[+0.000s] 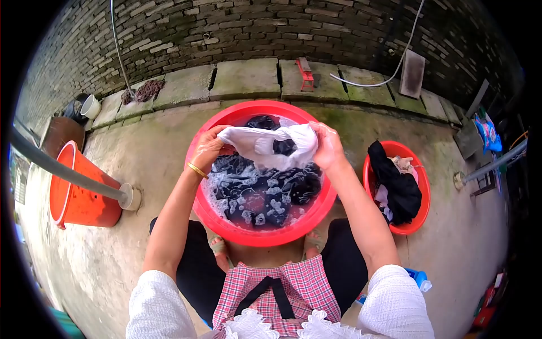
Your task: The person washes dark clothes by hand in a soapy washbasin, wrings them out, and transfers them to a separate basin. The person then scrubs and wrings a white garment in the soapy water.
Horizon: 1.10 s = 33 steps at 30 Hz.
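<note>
A wet white cloth garment (254,142) is stretched between my two hands, above a large red basin (265,239). Through an opening in it, dark fabric shows. My left hand (207,149), with a gold bracelet at the wrist, is closed on the garment's left end. On the other side, my right hand (329,147) grips the right end, with suds on its skin. Below them, dark patterned clothes (257,189) lie soaking in foamy water inside the basin.
An orange-red bucket (84,195) stands at left, beside a slanting metal pole (73,169). At right, a smaller red basin (416,217) holds black and pale clothes. A small red stool (305,76) sits on stone slabs by the brick wall, near a hose (370,85).
</note>
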### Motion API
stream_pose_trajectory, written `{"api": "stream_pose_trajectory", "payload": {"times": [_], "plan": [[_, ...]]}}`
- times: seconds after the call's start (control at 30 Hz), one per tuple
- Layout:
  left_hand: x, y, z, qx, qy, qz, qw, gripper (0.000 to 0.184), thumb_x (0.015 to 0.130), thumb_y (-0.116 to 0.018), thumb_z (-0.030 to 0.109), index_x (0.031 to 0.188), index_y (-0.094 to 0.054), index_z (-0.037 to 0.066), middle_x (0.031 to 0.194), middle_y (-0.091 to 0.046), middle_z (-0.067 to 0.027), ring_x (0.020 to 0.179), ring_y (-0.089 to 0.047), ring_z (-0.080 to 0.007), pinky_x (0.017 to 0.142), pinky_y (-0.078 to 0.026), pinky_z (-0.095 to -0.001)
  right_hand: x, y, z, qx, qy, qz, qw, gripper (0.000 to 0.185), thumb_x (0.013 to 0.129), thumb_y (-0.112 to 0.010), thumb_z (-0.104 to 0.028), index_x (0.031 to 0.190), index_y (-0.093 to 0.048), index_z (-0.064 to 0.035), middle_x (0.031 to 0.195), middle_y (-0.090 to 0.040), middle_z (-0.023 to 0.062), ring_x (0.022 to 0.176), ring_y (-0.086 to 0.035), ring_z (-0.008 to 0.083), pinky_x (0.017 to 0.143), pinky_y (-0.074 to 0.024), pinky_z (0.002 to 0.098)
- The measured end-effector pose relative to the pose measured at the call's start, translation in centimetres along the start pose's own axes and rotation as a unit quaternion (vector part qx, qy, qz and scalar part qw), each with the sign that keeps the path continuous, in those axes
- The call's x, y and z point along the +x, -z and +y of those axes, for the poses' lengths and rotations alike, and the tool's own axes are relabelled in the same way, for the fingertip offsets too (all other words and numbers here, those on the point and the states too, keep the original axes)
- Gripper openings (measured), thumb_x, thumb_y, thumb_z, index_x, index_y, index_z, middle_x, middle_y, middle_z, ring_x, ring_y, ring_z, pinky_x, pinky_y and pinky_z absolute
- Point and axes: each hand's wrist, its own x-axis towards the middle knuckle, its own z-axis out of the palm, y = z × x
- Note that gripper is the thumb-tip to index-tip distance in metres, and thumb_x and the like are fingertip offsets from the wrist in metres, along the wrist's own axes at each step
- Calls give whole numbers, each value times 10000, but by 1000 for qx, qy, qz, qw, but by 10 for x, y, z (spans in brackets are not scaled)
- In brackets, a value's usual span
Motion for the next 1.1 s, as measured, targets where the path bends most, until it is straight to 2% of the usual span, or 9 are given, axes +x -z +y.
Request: {"api": "stream_pose_trajectory", "payload": {"times": [0.17, 0.3, 0.43, 0.5, 0.67, 0.8, 0.97, 1.03, 1.1], "plan": [[-6, -8, 15, -205, -40, -48, 977, 342, 937, -469, 193, 1246, -482, 47, 1146, -583, -78, 1044, -574, -194, 894, -471, -338, -10, -19, 5, -65, -5, 101, 993, 122, 825, -566, -98, 898, -615, -13, 910, -647, 85, 844, -612, 200, 801, -481, 333], [-7, -11, 25, -332, -17, -61, 941, 451, 969, -358, 259, 1378, -338, 69, 1303, -486, -108, 1182, -489, -244, 1007, -397, -397, 0, 1, 22, -515, 12, 90, 852, 110, 762, -642, -129, 791, -617, -26, 785, -600, 42, 697, -552, 135, 621, -443, 274], [-16, -29, 38, -336, -8, -108, 936, 442, 974, -325, 267, 1375, -359, 85, 1286, -508, -98, 1159, -509, -231, 994, -404, -381, 8, 13, 35, -550, 40, 85, 830, 152, 725, -666, -118, 813, -597, -14, 766, -592, 38, 690, -547, 133, 630, -446, 273], [-18, -35, 40, -330, -1, -110, 938, 460, 971, -337, 289, 1388, -336, 94, 1285, -511, -97, 1125, -527, -222, 968, -423, -373, 9, 5, 43, -570, 175, 83, 799, 201, 698, -681, -93, 837, -568, -1, 764, -591, 53, 696, -557, 139, 645, -459, 280], [-21, -41, 40, -324, 5, -141, 936, 481, 959, -375, 309, 1394, -328, 108, 1294, -501, -84, 1057, -551, -201, 923, -446, -351, -3, -28, 70, -596, 144, 38, 789, 326, 670, -723, -132, 891, -531, 12, 746, -585, 74, 705, -572, 151, 678, -474, 295], [-25, -47, 42, -319, -8, -149, 936, 525, 945, -398, 338, 1399, -311, 87, 1305, -488, -96, 1078, -544, -213, 939, -439, -357, -4, -44, 94, -667, 131, 76, 729, 396, 673, -710, -304, 832, -480, -23, 687, -568, 115, 674, -590, 285, 645, -457, 380], [-26, -43, 46, -313, -27, -151, 937, 578, 921, -405, 350, 1407, -282, 62, 1328, -462, -137, 1139, -518, -251, 975, -417, -373, 13, -26, 100, -632, 164, 121, 748, 297, 733, -657, -269, 794, -535, -5, 674, -576, 103, 652, -590, 257, 611, -444, 374], [-25, -34, 47, -320, -33, -145, 936, 591, 915, -402, 351, 1409, -274, 53, 1336, -452, -153, 1162, -505, -266, 987, -408, -381, 13, -25, 89, -464, 67, 25, 883, 219, 764, -627, -213, 771, -560, -4, 692, -592, 67, 654, -594, 206, 602, -445, 340], [-24, -27, 48, -333, -42, -148, 930, 593, 905, -382, 330, 1408, -268, 37, 1343, -438, -179, 1183, -491, -288, 1005, -392, -400, 7, -25, 75, -439, 8, -9, 898, 163, 808, -593, -167, 816, -564, -6, 718, -590, 37, 657, -580, 166, 613, -447, 315]]}}
